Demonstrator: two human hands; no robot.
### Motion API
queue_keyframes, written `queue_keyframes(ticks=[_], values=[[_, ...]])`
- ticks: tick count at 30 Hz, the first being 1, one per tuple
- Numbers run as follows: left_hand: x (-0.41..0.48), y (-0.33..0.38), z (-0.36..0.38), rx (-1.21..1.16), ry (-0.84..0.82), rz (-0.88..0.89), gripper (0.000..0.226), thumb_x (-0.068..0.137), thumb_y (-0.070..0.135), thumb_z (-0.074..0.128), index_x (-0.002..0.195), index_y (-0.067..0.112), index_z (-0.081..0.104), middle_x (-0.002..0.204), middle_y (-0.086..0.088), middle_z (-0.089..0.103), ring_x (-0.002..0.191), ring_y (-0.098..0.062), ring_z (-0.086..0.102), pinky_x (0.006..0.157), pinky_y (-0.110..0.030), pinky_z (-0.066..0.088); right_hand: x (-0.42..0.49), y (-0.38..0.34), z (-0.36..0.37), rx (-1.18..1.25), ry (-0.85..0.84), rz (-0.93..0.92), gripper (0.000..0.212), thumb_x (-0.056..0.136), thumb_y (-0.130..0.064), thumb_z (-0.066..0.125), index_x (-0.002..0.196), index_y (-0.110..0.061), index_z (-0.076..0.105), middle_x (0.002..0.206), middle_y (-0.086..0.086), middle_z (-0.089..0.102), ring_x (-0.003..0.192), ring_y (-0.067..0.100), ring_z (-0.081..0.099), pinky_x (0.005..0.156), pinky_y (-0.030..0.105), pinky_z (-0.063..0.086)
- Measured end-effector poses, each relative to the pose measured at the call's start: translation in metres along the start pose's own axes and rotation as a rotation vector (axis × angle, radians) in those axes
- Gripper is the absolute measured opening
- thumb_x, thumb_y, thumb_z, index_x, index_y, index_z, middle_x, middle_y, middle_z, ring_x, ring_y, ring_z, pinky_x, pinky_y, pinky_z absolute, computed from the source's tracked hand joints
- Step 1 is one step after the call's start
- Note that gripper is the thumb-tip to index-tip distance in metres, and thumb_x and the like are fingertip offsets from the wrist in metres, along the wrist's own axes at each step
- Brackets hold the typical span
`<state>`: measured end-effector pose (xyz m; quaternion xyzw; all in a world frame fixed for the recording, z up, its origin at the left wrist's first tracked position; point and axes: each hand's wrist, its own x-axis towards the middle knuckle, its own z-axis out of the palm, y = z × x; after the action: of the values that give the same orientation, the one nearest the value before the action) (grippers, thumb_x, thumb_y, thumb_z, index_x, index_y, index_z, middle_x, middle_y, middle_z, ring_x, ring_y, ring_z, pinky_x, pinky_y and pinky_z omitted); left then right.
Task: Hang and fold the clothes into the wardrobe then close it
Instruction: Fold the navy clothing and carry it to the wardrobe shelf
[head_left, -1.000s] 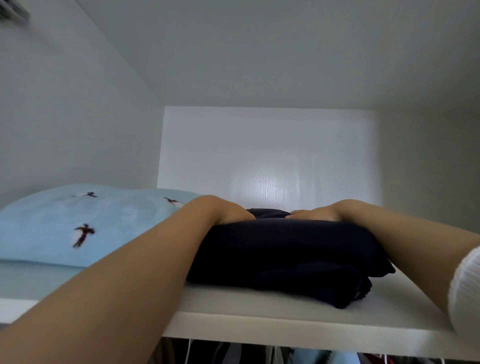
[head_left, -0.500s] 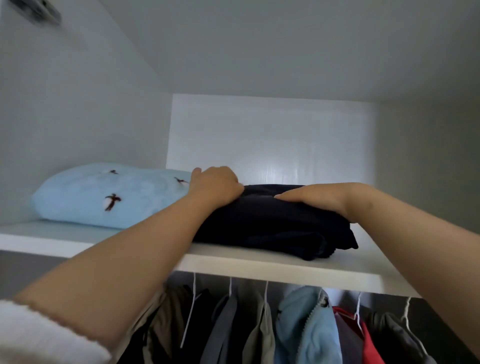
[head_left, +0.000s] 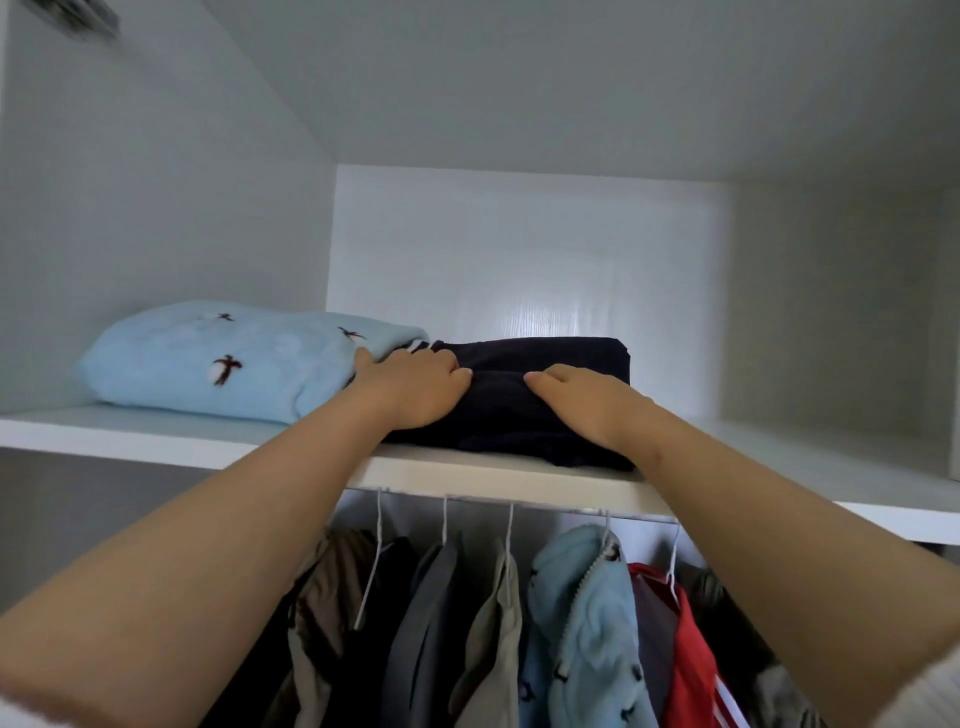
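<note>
just left of the left hand (head_left: 415, 387) a folded light blue garment (head_left: 223, 358) lies on the shelf (head_left: 519, 480), against the thumb, so a sideways shove could rumple it. both hands lie flat, gripping nothing, on the folded dark garment (head_left: 550, 358), the right hand (head_left: 587, 405) on its near right part. its front fold sits close to the shelf lip under the wrists, so dragging the palms back could pull it onto the hanging clothes (head_left: 587, 613) below.
</note>
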<state>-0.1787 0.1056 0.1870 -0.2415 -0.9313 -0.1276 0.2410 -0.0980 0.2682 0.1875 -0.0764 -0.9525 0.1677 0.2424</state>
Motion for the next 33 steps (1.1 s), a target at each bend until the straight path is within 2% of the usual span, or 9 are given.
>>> queue_keyframes(ticks=[5,11,15,18,20,22,27,29,33], values=[[-0.024,-0.001,0.004,-0.098,0.142,0.023,0.042,0.096,0.045,0.022,0.110,0.024,0.056,0.117,0.005,0.059,0.110,-0.019,0.050,0.104,-0.050,0.018,-0.026,0.002,0.001,0.020,0.052,-0.035,0.041,0.095,-0.046,0.025,0.117,-0.023,0.052,0.117,0.002,0.056,0.109,0.027,0.050,0.099,0.049,0.037],[-0.055,-0.004,0.013,-0.141,0.346,0.057,0.042,0.093,0.041,0.034,0.131,0.027,0.046,0.138,0.003,0.044,0.125,-0.020,0.039,0.104,-0.043,0.024,-0.060,-0.003,0.012,-0.172,0.329,0.003,0.038,0.094,-0.044,0.027,0.117,-0.025,0.050,0.118,-0.005,0.053,0.101,0.018,0.045,0.083,0.037,0.027],[-0.078,-0.008,0.025,-0.159,0.456,0.121,0.044,0.093,0.040,0.035,0.131,0.023,0.048,0.137,0.004,0.049,0.129,-0.015,0.038,0.103,-0.038,0.024,-0.086,-0.010,0.028,-0.143,0.437,0.047,0.042,0.093,-0.046,0.027,0.117,-0.020,0.050,0.116,-0.004,0.055,0.115,0.019,0.048,0.099,0.038,0.024],[-0.104,-0.013,0.039,-0.185,0.454,0.180,0.046,0.093,0.040,0.035,0.134,0.023,0.045,0.139,0.005,0.046,0.135,-0.017,0.030,0.107,-0.038,0.014,-0.115,-0.012,0.047,-0.117,0.441,0.119,0.051,0.096,-0.042,0.029,0.142,-0.021,0.034,0.149,-0.001,0.034,0.140,0.016,0.022,0.113,0.038,0.007],[-0.125,-0.015,0.050,-0.205,0.412,0.237,0.051,0.093,0.041,0.035,0.141,0.022,0.035,0.147,0.004,0.035,0.141,-0.019,0.015,0.111,-0.038,-0.002,-0.140,-0.013,0.059,-0.057,0.419,0.150,0.050,0.098,-0.038,0.030,0.146,-0.024,0.027,0.156,-0.004,0.018,0.144,0.014,0.009,0.115,0.040,0.005],[-0.148,-0.014,0.056,-0.323,0.336,0.282,0.054,0.093,0.037,0.039,0.144,0.020,0.029,0.153,0.002,0.023,0.144,-0.020,0.003,0.113,-0.039,-0.007,-0.169,-0.016,0.069,0.121,0.373,0.235,0.048,0.098,-0.037,0.032,0.145,-0.028,0.028,0.155,-0.005,0.022,0.142,0.016,0.020,0.116,0.041,0.012],[-0.225,0.024,0.070,-0.806,0.029,0.591,0.042,0.082,0.007,0.054,0.123,0.017,0.054,0.133,-0.002,0.051,0.122,-0.023,0.045,0.103,-0.036,0.035,-0.277,-0.011,0.093,0.428,0.453,0.516,0.038,0.094,-0.026,0.046,0.132,-0.027,0.050,0.135,-0.001,0.053,0.123,0.016,0.048,0.108,0.032,0.032],[-0.261,0.050,0.077,-0.933,-0.092,0.644,0.041,0.082,0.005,0.054,0.121,0.018,0.058,0.124,-0.001,0.059,0.114,-0.022,0.052,0.100,-0.036,0.040,-0.335,-0.008,0.098,0.469,0.488,0.658,0.037,0.093,-0.020,0.048,0.129,-0.023,0.054,0.129,0.000,0.057,0.113,0.011,0.051,0.098,0.022,0.035],[-0.351,0.111,0.086,-1.194,-0.505,0.699,0.035,0.084,0.000,0.053,0.109,0.023,0.060,0.104,0.006,0.062,0.097,-0.012,0.059,0.089,-0.021,0.042,-0.460,-0.009,0.098,0.498,0.620,0.967,0.032,0.091,-0.015,0.052,0.122,-0.015,0.060,0.112,0.003,0.063,0.101,0.013,0.055,0.086,0.020,0.038]])
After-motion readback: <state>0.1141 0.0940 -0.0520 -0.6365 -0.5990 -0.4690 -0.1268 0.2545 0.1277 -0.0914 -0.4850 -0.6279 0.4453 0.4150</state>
